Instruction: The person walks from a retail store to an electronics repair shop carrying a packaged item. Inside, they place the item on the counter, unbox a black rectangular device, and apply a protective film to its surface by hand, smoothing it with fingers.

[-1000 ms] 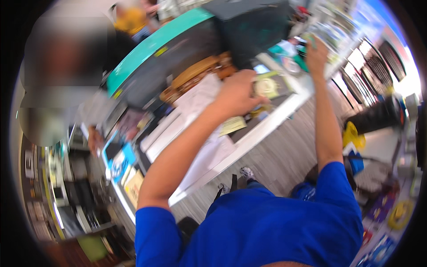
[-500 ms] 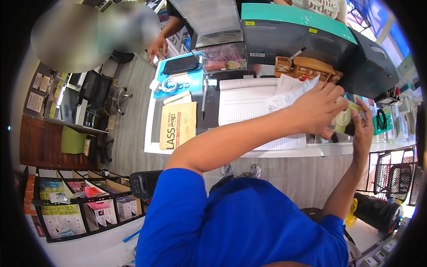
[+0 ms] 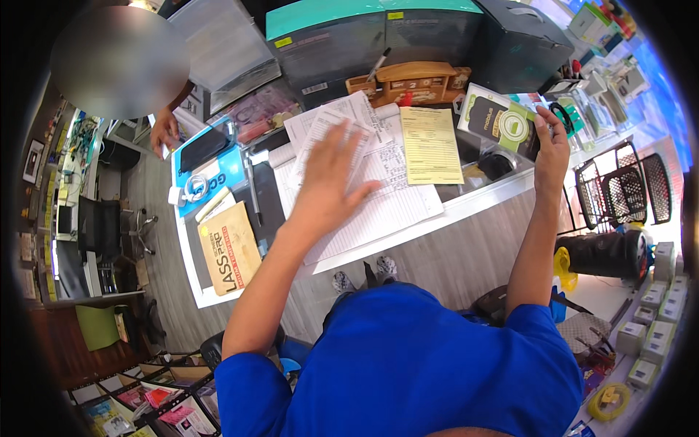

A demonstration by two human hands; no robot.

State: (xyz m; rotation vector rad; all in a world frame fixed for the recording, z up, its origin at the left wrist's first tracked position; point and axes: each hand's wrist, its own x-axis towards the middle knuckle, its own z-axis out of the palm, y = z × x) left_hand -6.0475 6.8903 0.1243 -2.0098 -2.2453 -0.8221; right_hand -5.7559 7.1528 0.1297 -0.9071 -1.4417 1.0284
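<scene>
My left hand (image 3: 331, 186) lies flat with fingers spread on loose white receipts (image 3: 348, 116). Beneath these is an open lined notebook (image 3: 378, 229) with handwriting on its page. My right hand (image 3: 551, 149) grips the right edge of a black-and-green cable pack (image 3: 489, 116), which shows a coiled white cable. Between the two hands, a yellow printed form (image 3: 432, 149) rests partly on the notebook.
Left on the counter are a brown envelope-like pack (image 3: 228, 247), a pen (image 3: 255, 193), a coiled white cable (image 3: 195, 188) and a dark phone (image 3: 206, 149). A wooden organizer (image 3: 415, 76) and large boxes (image 3: 335, 62) line the back. Another person's hand (image 3: 164, 132) is at far left.
My left hand has left the cable pack and moved left onto the receipts. The yellow form now shows on the notebook. My right hand still holds the pack; the view has shifted.
</scene>
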